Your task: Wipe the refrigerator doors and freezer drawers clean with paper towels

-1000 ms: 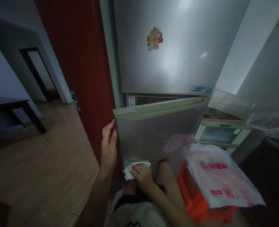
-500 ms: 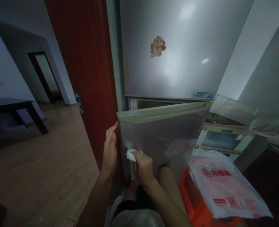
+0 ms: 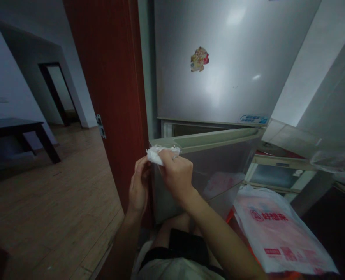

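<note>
My right hand (image 3: 176, 171) is closed on a crumpled white tissue (image 3: 159, 154). It presses the tissue against the top left corner of the lower refrigerator door (image 3: 222, 155), which stands ajar. A ring shows on one finger. My left hand (image 3: 139, 186) grips the free side edge of that same door, its fingers curled and their tips partly hidden. Above both hands is the closed upper refrigerator door (image 3: 219, 85), with a worn sticker (image 3: 199, 59) on it.
Close by on the left stands a red-brown wooden door (image 3: 117, 77). A white plastic bag (image 3: 280, 229) with red print lies over an orange crate at the right. Behind it is a cabinet (image 3: 277, 173). A dark table (image 3: 14, 126) stands far left.
My right hand has moved the tissue up from the door's front face to its top left corner. My left hand stays at the door's edge. The view has shifted slightly.
</note>
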`<state>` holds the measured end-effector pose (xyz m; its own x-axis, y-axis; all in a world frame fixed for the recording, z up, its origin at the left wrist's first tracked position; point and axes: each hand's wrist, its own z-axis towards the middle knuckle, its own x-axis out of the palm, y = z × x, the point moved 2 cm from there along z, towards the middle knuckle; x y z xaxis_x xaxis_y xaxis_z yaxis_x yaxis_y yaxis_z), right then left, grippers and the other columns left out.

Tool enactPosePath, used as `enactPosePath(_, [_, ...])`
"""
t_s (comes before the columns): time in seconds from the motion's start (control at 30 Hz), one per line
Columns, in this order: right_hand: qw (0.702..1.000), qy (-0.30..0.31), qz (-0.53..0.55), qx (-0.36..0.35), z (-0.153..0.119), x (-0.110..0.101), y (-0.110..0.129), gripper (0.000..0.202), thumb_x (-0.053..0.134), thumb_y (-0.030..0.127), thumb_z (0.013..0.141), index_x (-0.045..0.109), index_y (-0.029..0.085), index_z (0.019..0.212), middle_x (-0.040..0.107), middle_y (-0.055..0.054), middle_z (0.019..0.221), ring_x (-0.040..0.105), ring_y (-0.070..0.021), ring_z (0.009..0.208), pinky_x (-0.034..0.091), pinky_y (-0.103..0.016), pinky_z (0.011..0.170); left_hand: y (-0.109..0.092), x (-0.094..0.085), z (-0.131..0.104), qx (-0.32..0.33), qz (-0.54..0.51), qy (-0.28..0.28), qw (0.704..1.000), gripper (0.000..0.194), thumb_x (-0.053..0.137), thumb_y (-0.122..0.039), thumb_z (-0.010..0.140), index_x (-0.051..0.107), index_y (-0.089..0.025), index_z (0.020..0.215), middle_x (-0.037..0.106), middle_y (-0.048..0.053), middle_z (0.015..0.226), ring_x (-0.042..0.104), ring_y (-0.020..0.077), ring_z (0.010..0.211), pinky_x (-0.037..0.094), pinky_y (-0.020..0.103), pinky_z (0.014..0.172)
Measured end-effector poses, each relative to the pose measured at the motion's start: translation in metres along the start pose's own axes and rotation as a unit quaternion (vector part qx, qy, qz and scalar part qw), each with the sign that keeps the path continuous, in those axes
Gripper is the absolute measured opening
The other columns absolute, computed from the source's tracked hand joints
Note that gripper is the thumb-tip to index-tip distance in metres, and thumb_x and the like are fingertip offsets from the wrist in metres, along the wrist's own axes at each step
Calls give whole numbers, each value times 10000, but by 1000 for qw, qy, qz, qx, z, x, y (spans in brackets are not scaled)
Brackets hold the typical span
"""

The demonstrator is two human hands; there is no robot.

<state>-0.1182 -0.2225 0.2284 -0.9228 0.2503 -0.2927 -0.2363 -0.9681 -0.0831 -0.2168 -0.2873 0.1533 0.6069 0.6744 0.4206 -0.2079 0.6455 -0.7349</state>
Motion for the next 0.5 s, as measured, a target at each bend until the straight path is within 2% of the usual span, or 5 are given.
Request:
enactPosePath(0.13, [999, 28, 27, -36, -42, 9, 9, 251, 439, 190, 992, 627, 218, 829, 667, 2, 654, 580, -144, 571, 321, -290, 547, -2, 1, 2, -27, -17, -8, 999, 396, 494, -486, 932, 704, -244, 1165, 635, 45, 1300, 545, 216, 1268, 403, 343, 1102])
enactPosePath(0.33, [992, 108, 53, -36, -144, 33, 15, 217, 475, 123, 945, 639, 215, 838, 656, 2, 626, 602, -160, 548, 364, -299, 513, -4, 1, 3, -23, 26, 4, 999, 403, 430, -480, 952, 690, -279, 1185, 591, 38, 1365, 545, 212, 1257, 447, 351, 1034])
enactPosePath(0.43, [991, 103, 79, -43, -192, 43, 19, 268, 452, 84, 940, 635, 200, 782, 645, 1, 593, 603, -154, 517, 389, -288, 496, -2, 0, 3, -26, 13, -2, 1000, 377, 456, -470, 950, 692, -290, 1183, 587, 32, 1364, 520, 205, 1276, 432, 344, 1041])
enactPosePath(0.5, [990, 100, 86, -45, -214, 47, 21, 304, 435, 75, 942, 627, 200, 742, 627, 6, 560, 594, -150, 488, 387, -282, 478, 0, -1, 3, -25, 12, 0, 1000, 379, 466, -474, 947, 691, -285, 1188, 585, 39, 1366, 520, 212, 1275, 432, 353, 1041])
